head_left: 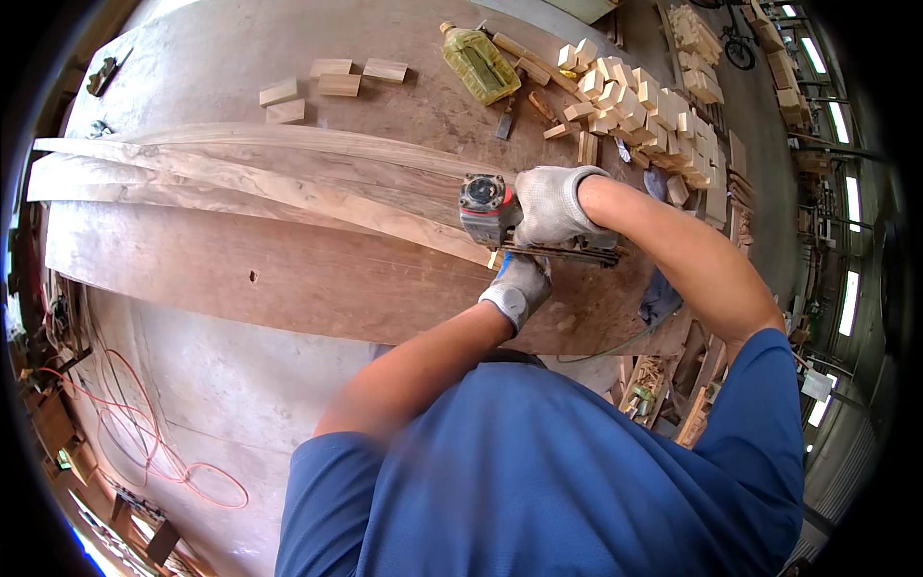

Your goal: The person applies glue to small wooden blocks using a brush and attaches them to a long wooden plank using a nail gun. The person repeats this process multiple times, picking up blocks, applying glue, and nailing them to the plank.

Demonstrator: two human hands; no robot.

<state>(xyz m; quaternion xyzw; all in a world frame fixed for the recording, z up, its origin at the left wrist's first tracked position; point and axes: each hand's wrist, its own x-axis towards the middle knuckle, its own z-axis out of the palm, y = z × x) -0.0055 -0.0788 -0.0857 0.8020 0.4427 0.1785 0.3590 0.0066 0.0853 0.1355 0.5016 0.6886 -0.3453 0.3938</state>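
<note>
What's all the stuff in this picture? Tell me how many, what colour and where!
Table: one, brown, across the middle
Power tool: one, grey and black with red, in the right grip
Long wood strips: several, light brown, left of the tool
Small flat blocks: five, light brown, upper left on the table
Jug: one, yellow-green, top of the table
Block pile: too many to count, pale, upper right
Cloth: one, dark blue, table's right side
Hose: looped, orange-red, floor lower left
Bicycle: one, dark, far upper right
Shirt: one, blue, bottom
Grips: two, grey-gloved; right on the tool, left just below
</note>
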